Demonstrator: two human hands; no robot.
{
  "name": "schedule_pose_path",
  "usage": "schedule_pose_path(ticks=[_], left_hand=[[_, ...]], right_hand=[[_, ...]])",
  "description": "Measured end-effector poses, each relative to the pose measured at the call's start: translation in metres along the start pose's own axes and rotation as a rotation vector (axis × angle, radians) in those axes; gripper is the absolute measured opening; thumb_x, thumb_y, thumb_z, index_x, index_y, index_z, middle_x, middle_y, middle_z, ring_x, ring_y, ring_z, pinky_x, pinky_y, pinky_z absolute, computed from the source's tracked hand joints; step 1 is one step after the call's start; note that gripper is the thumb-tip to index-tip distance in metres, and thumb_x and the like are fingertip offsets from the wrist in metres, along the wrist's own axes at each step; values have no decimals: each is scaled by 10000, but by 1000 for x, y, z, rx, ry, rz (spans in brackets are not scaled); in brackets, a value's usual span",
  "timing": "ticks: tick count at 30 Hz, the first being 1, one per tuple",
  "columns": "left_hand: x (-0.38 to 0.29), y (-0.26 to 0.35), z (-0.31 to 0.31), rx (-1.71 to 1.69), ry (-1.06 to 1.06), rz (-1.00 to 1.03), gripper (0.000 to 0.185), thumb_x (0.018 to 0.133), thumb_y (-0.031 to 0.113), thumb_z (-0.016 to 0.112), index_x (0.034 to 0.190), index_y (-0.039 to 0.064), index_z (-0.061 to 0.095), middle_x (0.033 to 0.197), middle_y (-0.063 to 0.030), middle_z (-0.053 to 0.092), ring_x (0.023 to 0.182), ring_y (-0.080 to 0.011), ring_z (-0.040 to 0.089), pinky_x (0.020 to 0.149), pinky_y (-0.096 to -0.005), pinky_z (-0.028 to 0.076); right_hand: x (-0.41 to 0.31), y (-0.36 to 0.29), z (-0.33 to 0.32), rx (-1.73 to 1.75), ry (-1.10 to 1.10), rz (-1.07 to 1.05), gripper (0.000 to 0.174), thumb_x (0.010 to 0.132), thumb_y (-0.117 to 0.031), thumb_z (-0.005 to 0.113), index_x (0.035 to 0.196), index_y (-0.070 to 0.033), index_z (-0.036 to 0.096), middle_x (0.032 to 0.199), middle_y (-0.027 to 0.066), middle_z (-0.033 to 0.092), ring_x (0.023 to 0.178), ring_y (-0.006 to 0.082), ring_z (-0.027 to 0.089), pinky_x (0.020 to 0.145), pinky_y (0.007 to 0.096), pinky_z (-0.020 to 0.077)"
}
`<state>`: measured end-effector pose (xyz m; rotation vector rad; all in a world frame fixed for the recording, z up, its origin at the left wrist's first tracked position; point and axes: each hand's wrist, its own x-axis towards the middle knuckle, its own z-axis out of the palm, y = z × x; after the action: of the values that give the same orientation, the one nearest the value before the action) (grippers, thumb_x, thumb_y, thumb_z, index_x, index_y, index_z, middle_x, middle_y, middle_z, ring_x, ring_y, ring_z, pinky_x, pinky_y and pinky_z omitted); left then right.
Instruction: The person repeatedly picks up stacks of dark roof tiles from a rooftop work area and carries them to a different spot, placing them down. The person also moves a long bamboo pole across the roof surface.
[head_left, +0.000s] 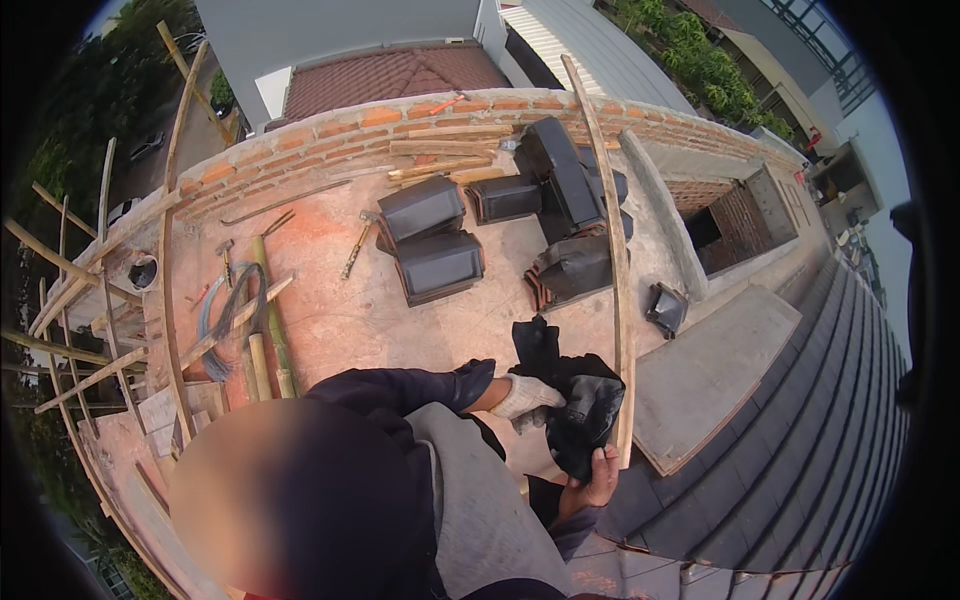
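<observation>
My left hand (527, 397), in a whitish knit work glove, touches the left side of a bunched black cloth item (585, 409); its fingers are partly hidden, so its hold is unclear. My bare right hand (598, 476) pinches the lower edge of that item between thumb and fingers. The black item looks like a garment or bag, with a greyish patch and one part sticking up. Just right of it, a long wooden batten (616, 285) runs across the view.
Stacks of dark roof tiles (441, 266) lie ahead, with a hammer (358, 246) beside them. Wire (214, 337) and bamboo poles (274, 322) are left. A low brick wall (322, 142) borders the slab. Right are a board (712, 375), an opening (705, 229) and a tiled roof (787, 435).
</observation>
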<state>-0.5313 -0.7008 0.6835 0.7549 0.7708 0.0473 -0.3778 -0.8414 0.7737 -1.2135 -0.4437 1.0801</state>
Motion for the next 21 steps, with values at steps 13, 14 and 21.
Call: schedule_pose_path(ticks=[13,14,21], left_hand=[[-129,-67,18,728,1033,119,308,979,315,435,1127,113,614,769,-154,652,673,-316,643,588,-424,491],[-130,-69,34,793,1054,183,276,974,282,437,1128,130,608,768,-153,650,673,-321,639,579,-429,486],[-153,-87,60,1002,1375,370,239,945,273,453,921,94,609,719,-146,628,648,-326,626,575,-427,478]], right_hand=[[101,102,-10,-899,-1030,323,505,846,-186,664,1297,-34,496,1034,164,644,648,152,622,598,277,543],[100,99,3,-784,-1103,290,611,834,-163,673,1385,-47,436,1143,186,618,713,160,641,639,281,552],[65,103,92,-755,-1593,107,345,870,-46,589,1215,-23,584,1006,79,665,865,199,653,791,309,505]])
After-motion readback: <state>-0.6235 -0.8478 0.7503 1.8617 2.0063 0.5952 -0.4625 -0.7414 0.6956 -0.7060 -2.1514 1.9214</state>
